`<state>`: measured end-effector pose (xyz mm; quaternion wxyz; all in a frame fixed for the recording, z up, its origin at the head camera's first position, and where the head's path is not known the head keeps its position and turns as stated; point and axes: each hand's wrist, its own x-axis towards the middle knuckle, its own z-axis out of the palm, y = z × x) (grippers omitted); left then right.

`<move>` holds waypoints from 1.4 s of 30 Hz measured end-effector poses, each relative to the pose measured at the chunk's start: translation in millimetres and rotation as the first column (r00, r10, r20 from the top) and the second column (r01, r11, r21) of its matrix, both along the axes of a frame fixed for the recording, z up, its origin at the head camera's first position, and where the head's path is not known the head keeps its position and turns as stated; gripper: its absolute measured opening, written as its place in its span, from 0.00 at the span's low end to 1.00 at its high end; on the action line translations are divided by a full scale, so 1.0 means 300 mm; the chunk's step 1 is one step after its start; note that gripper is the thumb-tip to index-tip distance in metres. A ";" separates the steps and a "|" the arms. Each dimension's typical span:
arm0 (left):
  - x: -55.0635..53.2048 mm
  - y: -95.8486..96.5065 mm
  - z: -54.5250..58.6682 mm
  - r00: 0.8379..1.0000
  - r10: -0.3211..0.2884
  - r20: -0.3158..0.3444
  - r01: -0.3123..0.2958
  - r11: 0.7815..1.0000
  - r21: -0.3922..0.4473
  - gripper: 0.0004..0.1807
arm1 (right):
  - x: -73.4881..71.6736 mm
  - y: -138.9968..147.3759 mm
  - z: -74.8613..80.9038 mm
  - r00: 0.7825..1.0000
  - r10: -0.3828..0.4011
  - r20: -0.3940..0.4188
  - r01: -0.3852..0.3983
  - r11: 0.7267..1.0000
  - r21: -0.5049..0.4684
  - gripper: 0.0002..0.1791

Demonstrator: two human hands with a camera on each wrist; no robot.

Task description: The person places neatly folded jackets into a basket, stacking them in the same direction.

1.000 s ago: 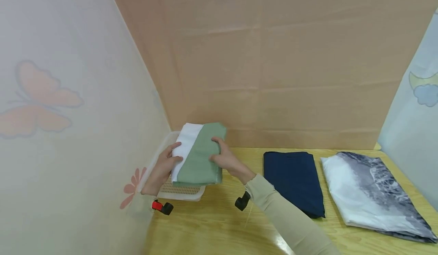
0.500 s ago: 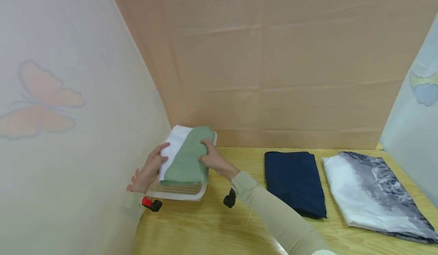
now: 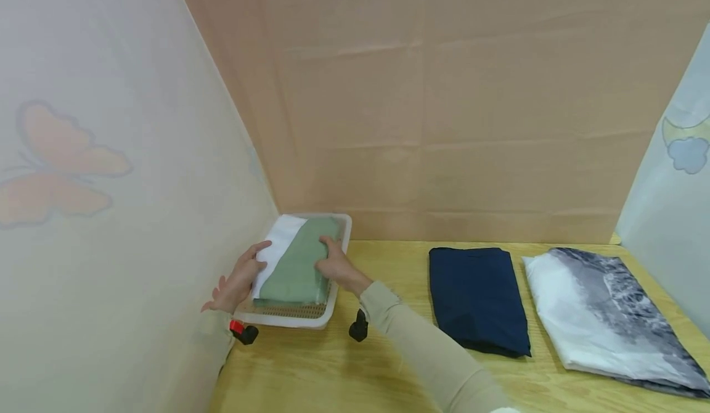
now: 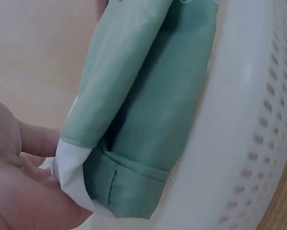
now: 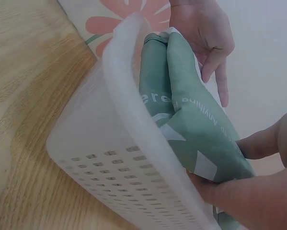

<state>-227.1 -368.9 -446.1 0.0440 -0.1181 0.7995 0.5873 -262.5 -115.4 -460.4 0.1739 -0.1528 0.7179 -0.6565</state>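
Note:
A folded green-and-white cloth [image 3: 299, 271] sits inside the rim of a white perforated plastic basket [image 3: 291, 322] in the far left corner of the table. My left hand [image 3: 240, 279] grips its left edge, between thumb and fingers. On the opposite edge, my right hand [image 3: 339, 269] pinches the green side. Pale lettering marks the green cloth [image 5: 181, 110] in the right wrist view, where it lies partly below the basket's rim [image 5: 133, 105]. The left wrist view shows its folded layers, with the white edge at the left hand [image 4: 28, 177]. The cloth's underside is hidden.
A folded navy cloth [image 3: 478, 302] lies right of the basket on the wooden table [image 3: 388, 265]. Farther right lies a folded white-and-grey patterned cloth [image 3: 610, 314]. A pale wall [image 3: 166, 216] stands close on the left, and a tan sheet [image 3: 444, 123] rises behind the table.
Both hands have carried the green-and-white cloth leftward over the basket and then lowered it inside the rim. The navy and patterned cloths have stayed in place.

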 end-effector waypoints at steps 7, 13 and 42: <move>-0.007 -0.024 -0.045 0.999 -0.038 -0.001 0.038 0.999 -0.017 0.37 | 0.011 -0.029 -0.022 1.000 0.010 0.020 -0.010 1.000 0.018 0.47; -0.004 -0.016 -0.059 0.999 -0.044 0.026 0.045 0.997 -0.062 0.37 | 0.014 -0.041 -0.039 0.999 0.019 0.039 -0.020 1.000 0.018 0.46; 0.019 -0.049 -0.116 0.998 -0.070 -0.004 0.069 0.997 -0.044 0.37 | 0.032 -0.068 -0.037 0.996 0.077 0.034 -0.080 0.994 0.078 0.47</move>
